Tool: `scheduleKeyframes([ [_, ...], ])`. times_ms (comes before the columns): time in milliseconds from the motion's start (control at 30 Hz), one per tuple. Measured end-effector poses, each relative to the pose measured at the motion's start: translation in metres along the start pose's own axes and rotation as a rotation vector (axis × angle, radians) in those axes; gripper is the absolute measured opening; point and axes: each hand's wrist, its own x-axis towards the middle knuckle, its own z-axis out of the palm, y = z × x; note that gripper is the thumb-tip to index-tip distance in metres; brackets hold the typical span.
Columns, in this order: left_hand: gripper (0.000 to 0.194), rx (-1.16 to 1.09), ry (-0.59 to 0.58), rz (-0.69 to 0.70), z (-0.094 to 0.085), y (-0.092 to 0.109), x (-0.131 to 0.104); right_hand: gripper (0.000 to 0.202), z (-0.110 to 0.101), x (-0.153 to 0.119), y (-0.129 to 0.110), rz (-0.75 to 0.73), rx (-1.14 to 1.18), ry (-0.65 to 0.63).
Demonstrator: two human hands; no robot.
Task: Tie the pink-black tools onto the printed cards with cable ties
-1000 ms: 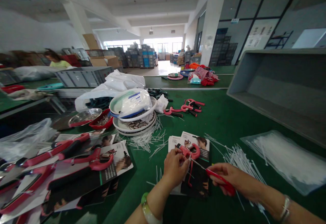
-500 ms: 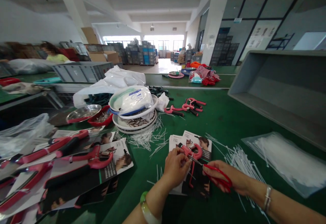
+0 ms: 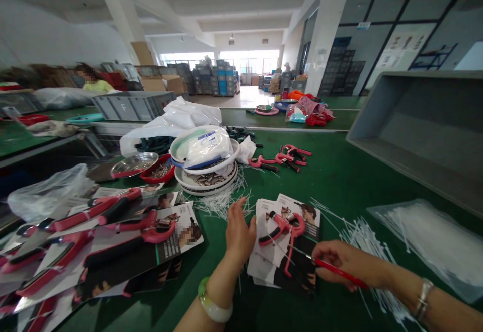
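Observation:
My right hand (image 3: 343, 261) holds red-handled scissors (image 3: 341, 272), their slim blades pointing left over a pink and black hand grip strengthener (image 3: 298, 225). The strengthener, with its metal spring, lies on a printed backing card (image 3: 307, 266) atop a small stack of cards. A thin white cable tie (image 3: 277, 246) crosses it near the black handle. To the left of the stack, my left hand (image 3: 239, 234) is raised with fingers stretched and thumb apart, holding nothing. Loose white cable ties (image 3: 368, 244) lie beyond my right hand.
Carded grip strengtheners (image 3: 113, 254) are heaped at left. Stacked white bowls (image 3: 206, 183) hold metal parts, beside a red tray (image 3: 160, 170). More strengtheners (image 3: 281, 159) lie farther back. A plastic bag of ties (image 3: 433, 241) and a grey crate (image 3: 422, 115) are at right.
My left hand has let go of the strengthener and moved left, its fingers opening. My right hand has drawn the scissors slightly down and right, and turned them.

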Motion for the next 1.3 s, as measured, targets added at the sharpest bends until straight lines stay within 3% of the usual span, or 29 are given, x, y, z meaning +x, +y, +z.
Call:
scheduleKeyframes([
  [100, 0.037, 0.153, -0.215, 0.066, -0.012, 0.000, -0.006, 0.037, -0.014, 0.012, -0.022, -0.111, -0.285, -0.008],
  [200, 0.026, 0.214, -0.393, 0.072, -0.011, 0.001, -0.015, 0.035, -0.024, 0.027, -0.041, -0.118, -0.426, -0.077],
  [500, 0.031, 0.095, -0.426, 0.031, -0.003, -0.006, -0.008, 0.051, -0.032, 0.054, -0.071, 0.103, -0.489, -0.202],
  [767, 0.032, 0.040, -0.483, 0.027, -0.003, -0.010, -0.004, 0.055, -0.045, 0.076, -0.084, 0.202, -0.520, -0.378],
  [1000, 0.032, -0.004, -0.474, 0.010, -0.001, -0.015, -0.002, 0.055, -0.049, 0.076, -0.087, 0.171, -0.591, -0.379],
  [1200, 0.035, -0.001, -0.471, 0.010, 0.000, -0.016, -0.002, 0.049, -0.032, 0.066, -0.096, -0.162, -0.949, -0.189],
  [1300, 0.034, 0.029, -0.446, 0.020, -0.001, -0.016, -0.003, 0.046, -0.025, 0.051, -0.090, -0.186, -0.957, -0.151],
])
